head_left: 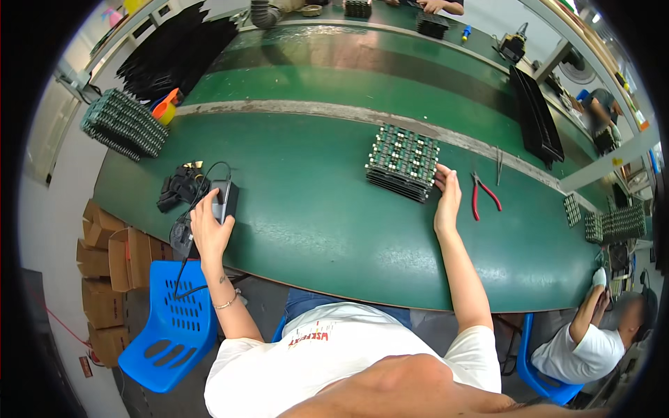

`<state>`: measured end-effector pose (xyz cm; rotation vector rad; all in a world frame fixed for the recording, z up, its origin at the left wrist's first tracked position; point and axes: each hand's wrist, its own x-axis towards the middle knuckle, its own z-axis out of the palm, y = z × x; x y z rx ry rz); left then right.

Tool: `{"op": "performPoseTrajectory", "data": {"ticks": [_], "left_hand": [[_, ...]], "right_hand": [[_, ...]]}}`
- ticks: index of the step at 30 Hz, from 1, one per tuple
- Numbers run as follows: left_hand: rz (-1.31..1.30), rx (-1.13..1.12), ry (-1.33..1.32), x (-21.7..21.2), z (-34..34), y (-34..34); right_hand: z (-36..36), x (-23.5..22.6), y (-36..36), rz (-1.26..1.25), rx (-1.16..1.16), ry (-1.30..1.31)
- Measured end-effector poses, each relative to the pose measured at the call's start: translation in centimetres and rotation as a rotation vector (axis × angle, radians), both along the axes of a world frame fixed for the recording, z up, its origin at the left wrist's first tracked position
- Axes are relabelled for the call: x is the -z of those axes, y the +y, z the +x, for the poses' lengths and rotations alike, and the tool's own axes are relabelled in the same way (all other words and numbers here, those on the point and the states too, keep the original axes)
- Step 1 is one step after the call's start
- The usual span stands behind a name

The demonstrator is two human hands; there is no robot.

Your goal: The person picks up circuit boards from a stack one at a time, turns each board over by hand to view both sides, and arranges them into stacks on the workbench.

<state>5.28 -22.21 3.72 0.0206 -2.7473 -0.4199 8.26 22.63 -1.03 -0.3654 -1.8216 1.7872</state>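
My left hand is on a black box-shaped device with a grey face and a cable, at the left of the table. Its thumb and fingers are around the near-left side of the box. At the right of the middle stands a stack of green circuit boards, topped by rows of small pale parts. My right hand is open, with its fingers stretched along the right side of the stack. To the right of this hand lie red-handled pliers with their handles apart, and thin metal tweezers.
Black straps or cables lie beyond the device. Another board stack stands at the far left, near an orange-and-yellow tape dispenser. A blue chair and cardboard boxes are at the left. A co-worker sits at the right.
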Motion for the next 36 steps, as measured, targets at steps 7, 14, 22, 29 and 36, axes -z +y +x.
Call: {"op": "performPoseTrajectory", "data": {"ticks": [7, 14, 22, 29, 36], "left_hand": [[-0.117, -0.095, -0.023, -1.7, 0.9, 1.3], [0.257, 0.938, -0.109, -6.1, -5.1, 16.6], [1.253, 0.882, -0.763, 1.4, -11.1, 27.1], [1.413, 0.751, -0.631, 3.0, -7.3, 28.7], [1.224, 0.884, -0.609, 2.4, -8.4, 25.2]], "right_hand": [[-0.1, -0.6, -0.5, -0.005, 0.010, -0.009], [0.0, -0.4, -0.9, 0.020, -0.002, -0.003], [0.2, 0.0, -1.3, -0.062, -0.112, -0.050], [0.2, 0.2, -0.1, -0.160, -0.251, -0.112], [1.1, -1.2, -1.1, -0.162, -0.219, -0.150]]}}
